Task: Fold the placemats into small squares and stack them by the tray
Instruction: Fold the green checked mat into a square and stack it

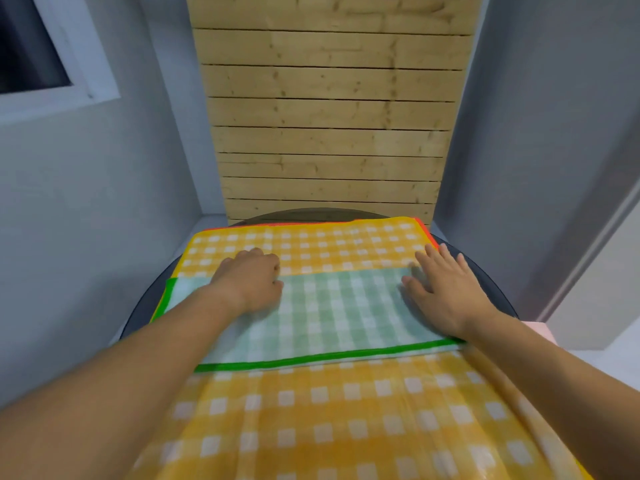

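A green checked placemat (pixel 332 317) with a bright green border lies folded into a long strip across a yellow checked placemat (pixel 311 420). The yellow one covers most of the round dark table (pixel 138 306) and hangs over the near edge. An orange-red edge (pixel 424 228) of another mat peeks out beneath it at the far side. My left hand (pixel 251 277) rests on the left part of the green strip with its fingers curled under. My right hand (pixel 446 292) lies flat with spread fingers on the strip's right end. No tray is in view.
A wall of pale wooden planks (pixel 329 116) rises straight behind the table. Grey walls close in on both sides, with a window frame (pixel 69 81) at the upper left. A pink surface (pixel 540 329) shows just past the table's right edge.
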A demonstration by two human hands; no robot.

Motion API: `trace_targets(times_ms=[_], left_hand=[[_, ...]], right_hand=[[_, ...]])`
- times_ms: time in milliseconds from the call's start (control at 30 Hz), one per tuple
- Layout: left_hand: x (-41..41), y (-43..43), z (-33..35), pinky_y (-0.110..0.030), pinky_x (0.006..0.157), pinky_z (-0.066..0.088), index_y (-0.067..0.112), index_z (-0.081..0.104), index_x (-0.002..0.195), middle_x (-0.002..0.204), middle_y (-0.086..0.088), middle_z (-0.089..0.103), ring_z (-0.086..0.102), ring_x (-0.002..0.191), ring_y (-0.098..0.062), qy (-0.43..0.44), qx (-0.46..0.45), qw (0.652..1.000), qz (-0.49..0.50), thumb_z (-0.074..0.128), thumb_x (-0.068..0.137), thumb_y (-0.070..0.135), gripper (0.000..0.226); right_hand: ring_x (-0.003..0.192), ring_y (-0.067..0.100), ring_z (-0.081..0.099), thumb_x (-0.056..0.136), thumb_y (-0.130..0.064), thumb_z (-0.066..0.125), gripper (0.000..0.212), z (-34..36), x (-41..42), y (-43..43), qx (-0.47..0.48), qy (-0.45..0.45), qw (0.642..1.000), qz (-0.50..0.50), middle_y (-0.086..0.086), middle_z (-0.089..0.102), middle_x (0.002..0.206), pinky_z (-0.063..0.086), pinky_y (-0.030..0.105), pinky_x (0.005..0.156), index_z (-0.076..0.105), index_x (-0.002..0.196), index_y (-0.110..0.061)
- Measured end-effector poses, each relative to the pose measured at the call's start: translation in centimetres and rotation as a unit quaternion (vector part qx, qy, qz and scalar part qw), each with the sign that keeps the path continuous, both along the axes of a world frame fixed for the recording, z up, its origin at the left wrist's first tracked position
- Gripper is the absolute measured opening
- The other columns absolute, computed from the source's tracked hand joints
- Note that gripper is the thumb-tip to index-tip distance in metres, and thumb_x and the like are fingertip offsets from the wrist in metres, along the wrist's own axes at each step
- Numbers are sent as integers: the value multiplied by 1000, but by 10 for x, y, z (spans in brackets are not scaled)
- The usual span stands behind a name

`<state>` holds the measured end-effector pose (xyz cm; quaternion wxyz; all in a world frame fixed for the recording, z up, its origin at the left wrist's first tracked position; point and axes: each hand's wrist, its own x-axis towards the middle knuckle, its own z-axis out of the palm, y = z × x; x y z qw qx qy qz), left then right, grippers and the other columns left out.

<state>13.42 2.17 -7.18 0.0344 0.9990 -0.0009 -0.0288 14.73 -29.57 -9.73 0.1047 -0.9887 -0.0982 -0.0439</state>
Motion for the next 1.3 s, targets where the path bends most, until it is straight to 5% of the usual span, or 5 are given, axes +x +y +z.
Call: trace_targets(times_ms=[300,733,967,1167,1300], left_hand=[[4,8,30,-26,64,43,25,58,77,81,4,59,53,71,-16,82,-143,986,-34,68,89,33,18],[-81,-16,-2,-36,75,54,-5,64,111,101,-15,65,63,86,-29,53,-498,836,223,74,92,13,28],[-126,-46,-20,-31,61,56,4,56,84,87,-16,67,65,71,-29,-4,-575,770,275,59,93,-5,13],[-167,-36,-16,-34,104,43,31,51,130,134,7,43,45,123,-14,-48,-241,969,-15,65,93,20,41],[-192,-30,-9,-29,108,36,34,69,105,117,17,52,45,118,-5,18,-216,960,-179,73,88,38,18]], right_hand=[[147,18,22,103,-48,32,50,25,-79,44,55,96,984,137,5,34,157,17,29,117,46,142,-20],[102,13,51,102,-47,40,30,31,-130,55,161,182,953,184,-5,57,99,39,29,97,56,92,-24],[131,-5,33,97,-57,44,45,30,-152,40,103,158,963,194,-14,50,142,22,3,95,55,133,-31],[146,2,19,93,-64,43,60,16,-155,30,37,129,968,213,-13,29,159,14,21,118,44,145,-33],[148,4,15,86,-72,47,67,10,-165,31,58,100,967,227,-10,29,159,13,24,120,47,142,-33]])
